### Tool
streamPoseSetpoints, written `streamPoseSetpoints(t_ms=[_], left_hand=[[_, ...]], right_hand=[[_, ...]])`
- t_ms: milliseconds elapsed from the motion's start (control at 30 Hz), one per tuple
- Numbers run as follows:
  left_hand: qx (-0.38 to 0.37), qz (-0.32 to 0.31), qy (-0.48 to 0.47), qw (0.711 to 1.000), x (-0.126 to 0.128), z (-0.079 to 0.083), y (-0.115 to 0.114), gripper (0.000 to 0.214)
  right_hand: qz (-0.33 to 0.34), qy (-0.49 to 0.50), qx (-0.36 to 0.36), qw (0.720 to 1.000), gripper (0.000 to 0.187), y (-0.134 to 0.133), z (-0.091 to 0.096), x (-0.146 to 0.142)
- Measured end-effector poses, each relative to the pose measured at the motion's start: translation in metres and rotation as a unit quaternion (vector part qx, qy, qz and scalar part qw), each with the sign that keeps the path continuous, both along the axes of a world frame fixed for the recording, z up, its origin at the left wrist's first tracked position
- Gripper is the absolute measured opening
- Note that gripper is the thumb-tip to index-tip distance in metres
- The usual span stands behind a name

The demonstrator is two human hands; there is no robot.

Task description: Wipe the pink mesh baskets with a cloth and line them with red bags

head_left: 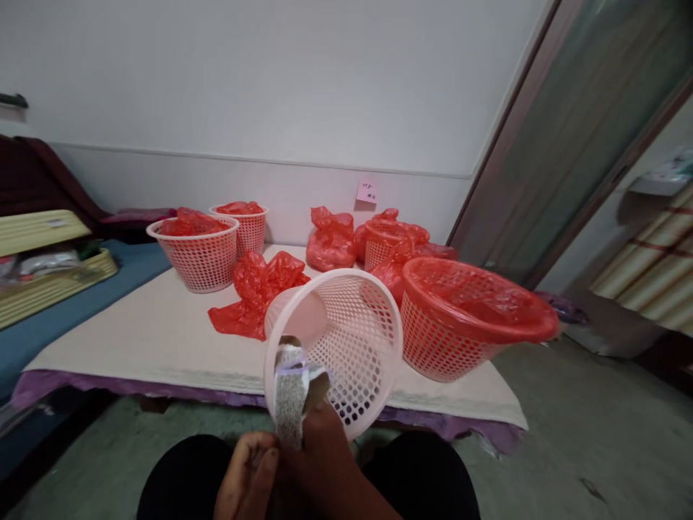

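A pale pink perforated plastic basket [393,361] leans at the table's front edge, its mouth tilted towards me. In front of its opening is a grey-and-white cloth [291,404] with brown patches, folded and bunched. My right hand [328,448] is closed around the cloth's lower part. Close beside it, my left hand [252,469] has curled fingers at the cloth's bottom end, pinching it; the fingertips are partly hidden. A crumpled red plastic bag [263,285] lies just behind the basket on the left.
Red-lined baskets stand at right [449,339], back left [200,260] and behind that [252,227]. Red bags [331,242] sit along the wall near a pink note [367,193]. A white cloth covers the low table [162,332]. A yellow case [59,285] lies at far left.
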State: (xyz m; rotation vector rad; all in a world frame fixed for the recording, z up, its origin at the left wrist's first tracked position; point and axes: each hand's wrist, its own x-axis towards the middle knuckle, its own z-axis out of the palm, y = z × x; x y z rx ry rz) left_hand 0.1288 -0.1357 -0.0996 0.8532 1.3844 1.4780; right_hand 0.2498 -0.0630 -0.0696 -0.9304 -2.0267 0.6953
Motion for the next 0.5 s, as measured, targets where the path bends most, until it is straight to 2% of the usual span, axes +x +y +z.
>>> streamPoseSetpoints(t_ms=[67, 167, 233, 333, 400, 433, 500], left_hand=[[0.015, -0.003, 0.028, 0.999, -0.003, -0.012, 0.006, 0.039], [0.012, 0.028, 0.057, 0.998, -0.007, -0.024, 0.012, 0.046], [0.002, 0.034, 0.081, 0.996, -0.009, -0.028, 0.015, 0.053], [-0.009, 0.022, 0.147, 0.989, -0.016, -0.028, 0.017, 0.051], [0.002, 0.023, 0.191, 0.981, -0.022, -0.024, 0.017, 0.046], [0.012, 0.033, 0.212, 0.977, -0.025, -0.02, 0.017, 0.043], [0.039, 0.059, 0.255, 0.964, -0.032, -0.013, 0.019, 0.037]], right_hand=[[0.04, 0.007, 0.007, 0.999, 0.022, -0.001, 0.003, 0.002], [0.087, -0.001, 0.003, 0.996, 0.04, -0.003, 0.008, 0.007], [0.106, 0.004, -0.012, 0.994, 0.047, -0.005, 0.01, 0.01], [0.118, 0.01, -0.022, 0.993, 0.047, -0.005, 0.003, 0.009], [0.099, -0.043, 0.01, 0.994, 0.041, 0.003, -0.012, 0.009], [0.072, -0.1, 0.039, 0.992, 0.035, 0.009, -0.022, 0.01], [-0.003, -0.236, 0.098, 0.967, 0.019, 0.024, -0.043, 0.015]])
